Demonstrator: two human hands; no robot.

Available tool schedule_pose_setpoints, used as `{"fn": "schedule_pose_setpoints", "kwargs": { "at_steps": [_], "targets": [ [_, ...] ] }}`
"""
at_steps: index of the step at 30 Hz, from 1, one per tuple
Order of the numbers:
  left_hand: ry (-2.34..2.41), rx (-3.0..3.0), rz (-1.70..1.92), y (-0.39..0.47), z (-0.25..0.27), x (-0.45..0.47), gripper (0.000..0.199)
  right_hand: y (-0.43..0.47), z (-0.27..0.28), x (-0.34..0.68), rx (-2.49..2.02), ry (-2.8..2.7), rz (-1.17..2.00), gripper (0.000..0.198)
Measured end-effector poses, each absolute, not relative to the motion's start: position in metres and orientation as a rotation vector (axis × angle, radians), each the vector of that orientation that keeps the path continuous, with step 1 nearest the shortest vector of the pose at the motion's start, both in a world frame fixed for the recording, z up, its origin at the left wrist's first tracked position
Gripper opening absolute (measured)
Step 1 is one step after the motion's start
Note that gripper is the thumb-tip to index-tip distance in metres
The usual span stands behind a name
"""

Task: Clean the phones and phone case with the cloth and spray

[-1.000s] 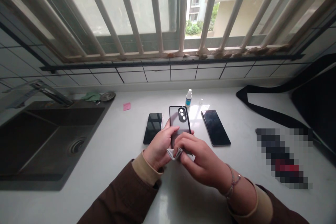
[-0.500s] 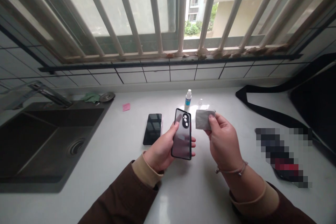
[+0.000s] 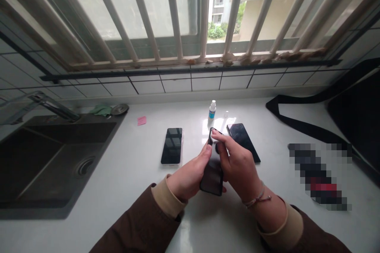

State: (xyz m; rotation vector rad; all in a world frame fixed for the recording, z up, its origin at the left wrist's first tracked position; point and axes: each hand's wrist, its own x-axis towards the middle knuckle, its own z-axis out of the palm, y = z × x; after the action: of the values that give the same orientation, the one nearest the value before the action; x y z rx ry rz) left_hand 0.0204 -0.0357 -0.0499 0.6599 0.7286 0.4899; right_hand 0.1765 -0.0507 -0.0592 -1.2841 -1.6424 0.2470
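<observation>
A translucent phone case with a black rim lies tilted in my left hand, whose fingers wrap around its side and back, thumb on the near edge. At the case's upper end, my right hand pinches a small grey cloth and presses it onto the surface; most of the cloth is hidden by my fingers. One phone lies dark-screened on the counter left of my hands. Another dark phone rests just behind my right hand, partly covered by it.
A small white dropper bottle stands beyond the case, with a tiny clear cap beside it. A pink sticky note is farther left. The sink takes up the left side; a black strap lies at right.
My right hand has moved left and brought the cloth onto the top of the phone case. The case has come slightly nearer and tilted. The phone at right now shows.
</observation>
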Motion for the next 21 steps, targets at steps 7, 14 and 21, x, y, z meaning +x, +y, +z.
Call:
{"fn": "schedule_pose_setpoints", "kwargs": {
  "at_steps": [7, 14, 21],
  "targets": [
    [0.698, 0.673, 0.51, -0.032, -0.053, 0.018, 0.076, -0.052, -0.056, 0.178, -1.17, -1.678, 0.303, 0.028],
    [0.69, 0.618, 0.782, -0.023, -0.051, 0.019, 0.056, -0.056, -0.055, 0.174, -1.03, -1.806, 0.457, 0.028],
    [0.831, 0.615, 0.862, -0.016, -0.04, 0.013, 0.07, -0.063, -0.055, 0.169, -0.866, -1.921, 0.59, 0.026]
  ]
}}
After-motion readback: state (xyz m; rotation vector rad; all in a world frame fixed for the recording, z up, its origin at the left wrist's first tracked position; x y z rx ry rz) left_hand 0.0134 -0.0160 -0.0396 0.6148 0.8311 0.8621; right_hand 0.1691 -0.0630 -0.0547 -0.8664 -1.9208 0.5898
